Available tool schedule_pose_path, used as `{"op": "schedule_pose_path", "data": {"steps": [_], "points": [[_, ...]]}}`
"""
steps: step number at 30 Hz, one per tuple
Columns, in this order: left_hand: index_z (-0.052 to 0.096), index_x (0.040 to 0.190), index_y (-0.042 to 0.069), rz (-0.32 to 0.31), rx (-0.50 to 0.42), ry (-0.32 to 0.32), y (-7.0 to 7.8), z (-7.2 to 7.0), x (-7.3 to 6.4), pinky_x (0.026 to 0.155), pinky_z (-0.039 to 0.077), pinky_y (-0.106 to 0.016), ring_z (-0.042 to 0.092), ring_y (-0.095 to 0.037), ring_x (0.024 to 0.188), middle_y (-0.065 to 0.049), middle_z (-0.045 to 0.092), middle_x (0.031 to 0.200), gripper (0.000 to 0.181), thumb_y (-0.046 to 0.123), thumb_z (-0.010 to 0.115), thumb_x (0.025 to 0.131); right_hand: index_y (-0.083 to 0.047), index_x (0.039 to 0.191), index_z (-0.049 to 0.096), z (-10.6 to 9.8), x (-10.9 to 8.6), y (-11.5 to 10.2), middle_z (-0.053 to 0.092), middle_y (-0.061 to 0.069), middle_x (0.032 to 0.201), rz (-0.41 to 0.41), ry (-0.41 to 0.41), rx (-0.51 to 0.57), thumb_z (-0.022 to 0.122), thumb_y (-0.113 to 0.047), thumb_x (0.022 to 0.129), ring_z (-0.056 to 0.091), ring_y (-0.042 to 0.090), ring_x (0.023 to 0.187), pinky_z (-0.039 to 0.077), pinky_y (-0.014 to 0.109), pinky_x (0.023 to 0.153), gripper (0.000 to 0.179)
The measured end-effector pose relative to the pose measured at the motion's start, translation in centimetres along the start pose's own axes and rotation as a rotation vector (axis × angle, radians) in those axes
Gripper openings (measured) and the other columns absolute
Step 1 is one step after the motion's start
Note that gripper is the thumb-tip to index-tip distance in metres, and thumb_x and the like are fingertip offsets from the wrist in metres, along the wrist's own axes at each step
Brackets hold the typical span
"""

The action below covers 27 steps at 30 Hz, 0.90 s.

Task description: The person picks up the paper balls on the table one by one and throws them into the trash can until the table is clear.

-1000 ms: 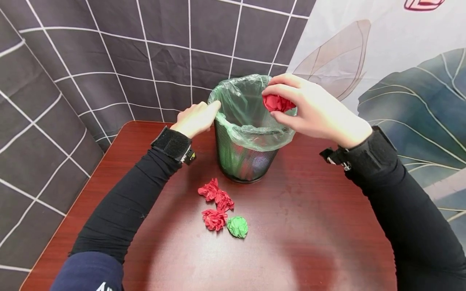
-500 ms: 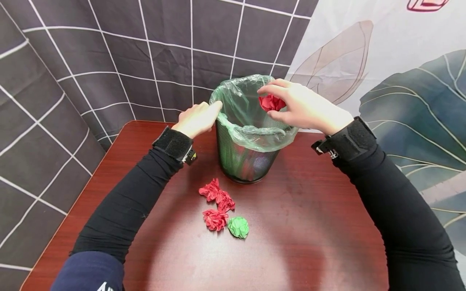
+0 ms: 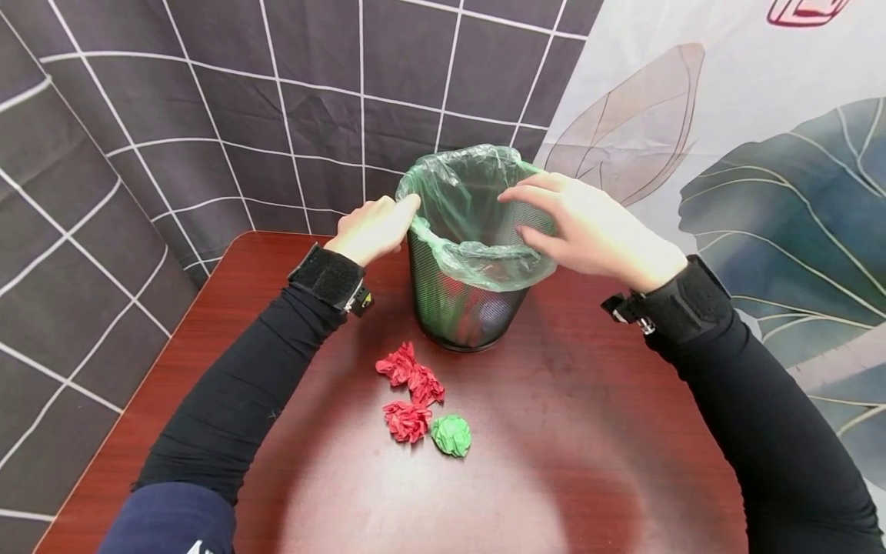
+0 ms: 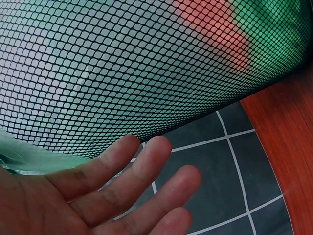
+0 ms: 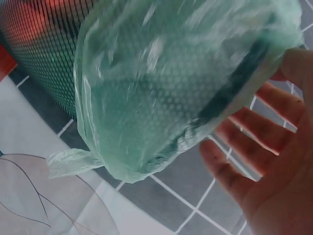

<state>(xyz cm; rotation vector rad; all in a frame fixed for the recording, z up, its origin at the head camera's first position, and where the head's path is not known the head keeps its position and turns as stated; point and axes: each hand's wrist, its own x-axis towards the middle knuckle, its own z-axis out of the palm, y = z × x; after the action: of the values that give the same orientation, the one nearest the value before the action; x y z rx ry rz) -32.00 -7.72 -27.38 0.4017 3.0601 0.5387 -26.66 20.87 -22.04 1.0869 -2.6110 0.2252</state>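
"Holding anything, that left grip (image 3: 374, 228)?"

"Yes, the left rim of the black mesh wastebasket (image 3: 428, 288). Its thumb lies at the edge where the translucent green plastic liner (image 3: 493, 269) folds outward; the left wrist view shows the other fingers loosely bent beside the outside of the mesh."

"And the right grip (image 3: 581, 223)?"

"Empty, with its fingers spread. They reach over the right side of the basket's mouth, the thumb lower and beside the liner. I can't tell whether the thumb touches it."

"Where does the basket stand?"

"Upright, toward the back of the reddish-brown wooden tabletop (image 3: 588, 462), in front of the dark cloth with white grid lines (image 3: 311, 123). Red and green patches show through its mesh."

"What lies nearer the person?"

"Crumpled paper. Two red pieces, the back one (image 3: 397, 364) and the middle one (image 3: 425, 385), touch each other; a third red piece (image 3: 407, 421) sits just in front of them, and a green paper ball (image 3: 451, 435) is right beside that, on its right."
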Motion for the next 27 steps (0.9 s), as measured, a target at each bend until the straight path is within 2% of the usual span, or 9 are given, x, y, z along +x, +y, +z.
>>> {"op": "schedule_pose_path", "data": {"steps": [4, 7, 11, 15, 21, 27], "points": [[0.048, 0.103, 0.02, -0.006, -0.002, -0.013, 0.0, -0.1, 0.1, 0.069, 0.05, -0.058, 0.065, -0.031, 0.09, -0.005, 0.066, 0.09, 0.024, 0.034, 0.029, 0.102, -0.01, 0.126, 0.065, 0.2, -1.2, -1.3, 0.067, 0.008, 0.12, -0.112, 0.135, -0.011, 0.061, -0.009, 0.091, 0.058, 0.029, 0.117, 0.042, 0.049, 0.097, 0.036], [0.049, 0.105, 0.02, -0.009, -0.008, -0.022, 0.1, -0.1, 0.3, 0.071, 0.05, -0.059, 0.066, -0.032, 0.092, -0.005, 0.067, 0.09, 0.027, 0.037, 0.028, 0.103, -0.007, 0.12, 0.068, 0.4, -2.0, -2.4, 0.069, 0.009, 0.112, -0.213, 0.245, -0.022, 0.058, -0.008, 0.09, 0.059, 0.03, 0.107, 0.04, 0.047, 0.086, 0.032], [0.05, 0.107, 0.021, -0.012, -0.01, -0.027, 0.3, -0.2, 0.4, 0.073, 0.05, -0.059, 0.066, -0.033, 0.095, -0.005, 0.067, 0.092, 0.029, 0.038, 0.027, 0.103, -0.006, 0.117, 0.068, 1.0, -3.1, -3.9, 0.069, 0.007, 0.107, -0.321, 0.312, -0.066, 0.051, -0.012, 0.093, 0.057, 0.029, 0.094, 0.04, 0.043, 0.08, 0.03], [0.05, 0.108, 0.021, -0.016, -0.01, -0.03, 0.2, -0.3, 0.4, 0.074, 0.05, -0.06, 0.066, -0.033, 0.096, -0.005, 0.067, 0.093, 0.029, 0.039, 0.027, 0.104, -0.005, 0.116, 0.068, 2.2, -4.1, -5.1, 0.069, 0.007, 0.105, -0.375, 0.282, -0.078, 0.054, -0.012, 0.092, 0.057, 0.029, 0.091, 0.044, 0.044, 0.082, 0.028], [0.049, 0.11, 0.021, -0.005, 0.005, -0.028, 0.0, -0.3, 0.2, 0.074, 0.05, -0.061, 0.066, -0.034, 0.098, -0.006, 0.066, 0.098, 0.024, 0.035, 0.03, 0.103, -0.009, 0.111, 0.069, 4.6, -5.4, -6.5, 0.068, 0.003, 0.102, -0.37, 0.169, -0.06, 0.058, -0.014, 0.092, 0.061, 0.024, 0.094, 0.047, 0.043, 0.086, 0.023], [0.049, 0.108, 0.021, 0.0, 0.0, -0.025, -0.2, -0.2, 0.1, 0.073, 0.05, -0.06, 0.066, -0.034, 0.096, -0.006, 0.066, 0.096, 0.025, 0.036, 0.03, 0.103, -0.015, 0.106, 0.069, 7.7, -6.9, -7.5, 0.064, -0.006, 0.091, -0.379, 0.096, -0.011, 0.06, -0.017, 0.092, 0.057, 0.014, 0.084, 0.044, 0.035, 0.074, 0.017]]}}
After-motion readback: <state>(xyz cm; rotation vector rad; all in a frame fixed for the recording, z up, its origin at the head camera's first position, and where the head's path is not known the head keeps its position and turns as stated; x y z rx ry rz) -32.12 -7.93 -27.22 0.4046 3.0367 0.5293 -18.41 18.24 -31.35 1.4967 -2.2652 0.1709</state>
